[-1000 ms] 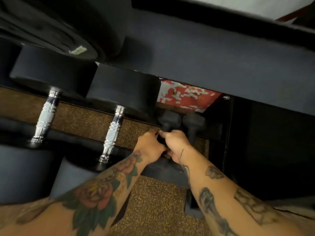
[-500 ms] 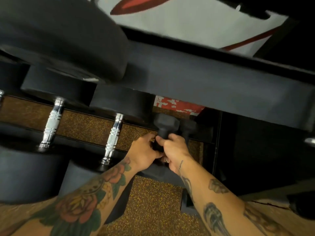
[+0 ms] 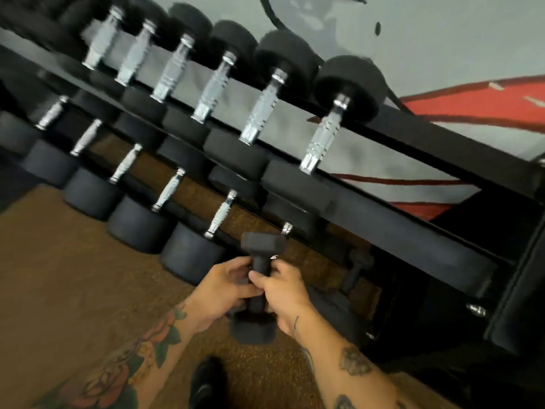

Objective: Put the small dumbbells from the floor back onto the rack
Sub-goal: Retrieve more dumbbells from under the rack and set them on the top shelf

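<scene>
Small black hex dumbbell (image 3: 259,286), matte, one piece with its handle, held upright in the air in front of the rack (image 3: 413,240), clear of the brown speckled floor (image 3: 73,276). Upper hex head near the lower rail, lower head nearer the camera, handle between them wrapped on both sides by the hands: left hand (image 3: 219,293), right hand (image 3: 280,293). Second small black dumbbell (image 3: 355,273) of the same kind already lying on the lower tier at its right end, tilted front to back, partly hidden under the upper shelf. Rack black, two sloped tiers.
</scene>
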`<state>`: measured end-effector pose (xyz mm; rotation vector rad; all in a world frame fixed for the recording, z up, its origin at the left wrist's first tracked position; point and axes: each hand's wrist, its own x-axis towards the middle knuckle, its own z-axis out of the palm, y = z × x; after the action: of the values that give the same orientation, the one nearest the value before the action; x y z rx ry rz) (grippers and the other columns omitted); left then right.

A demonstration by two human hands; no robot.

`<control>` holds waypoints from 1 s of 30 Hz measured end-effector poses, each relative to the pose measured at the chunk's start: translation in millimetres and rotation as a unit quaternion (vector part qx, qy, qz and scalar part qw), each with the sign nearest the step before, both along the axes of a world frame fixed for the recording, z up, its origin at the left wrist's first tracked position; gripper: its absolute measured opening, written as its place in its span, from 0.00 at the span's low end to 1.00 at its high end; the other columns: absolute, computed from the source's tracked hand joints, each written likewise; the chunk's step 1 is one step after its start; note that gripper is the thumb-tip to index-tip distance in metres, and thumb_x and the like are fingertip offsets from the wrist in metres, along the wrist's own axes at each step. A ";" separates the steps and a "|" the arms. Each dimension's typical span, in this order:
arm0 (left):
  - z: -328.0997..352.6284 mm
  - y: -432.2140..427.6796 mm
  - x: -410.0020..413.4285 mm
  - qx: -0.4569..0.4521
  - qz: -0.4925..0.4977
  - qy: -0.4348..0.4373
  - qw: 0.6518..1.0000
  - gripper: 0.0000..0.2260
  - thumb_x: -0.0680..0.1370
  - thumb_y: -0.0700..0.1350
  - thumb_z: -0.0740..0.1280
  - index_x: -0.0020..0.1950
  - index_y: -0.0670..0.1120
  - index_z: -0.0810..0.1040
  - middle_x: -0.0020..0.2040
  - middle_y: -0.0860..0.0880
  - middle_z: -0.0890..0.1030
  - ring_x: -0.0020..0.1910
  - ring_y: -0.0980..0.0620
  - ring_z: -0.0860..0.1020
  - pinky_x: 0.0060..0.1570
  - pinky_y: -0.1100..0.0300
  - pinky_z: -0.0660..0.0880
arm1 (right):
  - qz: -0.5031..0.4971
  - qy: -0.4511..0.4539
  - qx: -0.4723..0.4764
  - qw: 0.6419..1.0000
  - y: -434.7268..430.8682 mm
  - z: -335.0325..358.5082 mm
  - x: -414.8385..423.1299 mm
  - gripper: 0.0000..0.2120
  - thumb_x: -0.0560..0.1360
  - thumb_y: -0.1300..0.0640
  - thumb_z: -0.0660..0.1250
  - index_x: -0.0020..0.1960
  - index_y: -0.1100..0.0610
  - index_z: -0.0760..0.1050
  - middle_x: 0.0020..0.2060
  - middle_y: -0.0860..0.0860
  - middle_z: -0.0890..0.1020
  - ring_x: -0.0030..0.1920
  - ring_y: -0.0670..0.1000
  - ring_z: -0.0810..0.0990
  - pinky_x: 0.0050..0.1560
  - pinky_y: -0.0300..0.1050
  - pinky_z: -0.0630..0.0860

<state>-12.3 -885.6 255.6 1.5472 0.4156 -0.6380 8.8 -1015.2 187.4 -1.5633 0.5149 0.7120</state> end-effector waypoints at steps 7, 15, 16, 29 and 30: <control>101.3 104.1 -23.2 0.025 0.124 -0.072 0.989 0.19 0.75 0.29 0.70 0.63 0.45 0.81 0.44 0.54 0.87 0.36 0.61 0.80 0.34 0.64 0.75 | 0.128 -0.088 0.024 0.988 112.8 112.4 12.1 0.17 0.67 0.52 0.77 0.56 0.51 0.85 0.54 0.54 0.91 0.57 0.55 0.89 0.61 0.58 0.85; 251.4 167.9 40.5 0.026 0.107 -0.217 0.970 0.21 0.75 0.28 0.69 0.55 0.55 0.80 0.42 0.62 0.87 0.39 0.62 0.80 0.30 0.68 0.74 | 0.113 -0.220 -0.008 0.969 174.9 293.9 75.0 0.16 0.75 0.56 0.76 0.62 0.54 0.84 0.54 0.54 0.90 0.57 0.56 0.88 0.59 0.56 0.85; 276.1 176.7 55.5 0.027 0.102 -0.237 0.966 0.21 0.75 0.28 0.69 0.54 0.55 0.80 0.42 0.62 0.87 0.38 0.62 0.80 0.30 0.68 0.74 | 0.107 -0.236 -0.010 0.966 182.4 322.0 88.9 0.15 0.76 0.57 0.75 0.62 0.54 0.83 0.55 0.54 0.90 0.58 0.55 0.88 0.62 0.56 0.84; 526.1 312.0 199.8 0.031 -0.036 -0.441 0.896 0.22 0.75 0.33 0.71 0.64 0.54 0.80 0.57 0.55 0.86 0.52 0.54 0.86 0.51 0.59 0.84 | -0.036 -0.406 -0.044 0.912 302.1 588.7 194.1 0.15 0.78 0.58 0.74 0.64 0.54 0.81 0.56 0.55 0.89 0.58 0.56 0.88 0.65 0.62 0.84; 536.0 323.9 208.1 0.035 -0.048 -0.448 0.892 0.22 0.75 0.34 0.71 0.64 0.55 0.80 0.57 0.56 0.86 0.53 0.54 0.86 0.51 0.61 0.83 | -0.042 -0.411 -0.046 0.909 313.6 598.7 198.7 0.15 0.78 0.58 0.74 0.65 0.54 0.81 0.57 0.54 0.89 0.59 0.56 0.88 0.66 0.62 0.83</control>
<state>195.8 -561.7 791.6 1.7551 -0.3470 0.0699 207.5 -701.5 786.1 -1.7471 -0.0227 -0.0783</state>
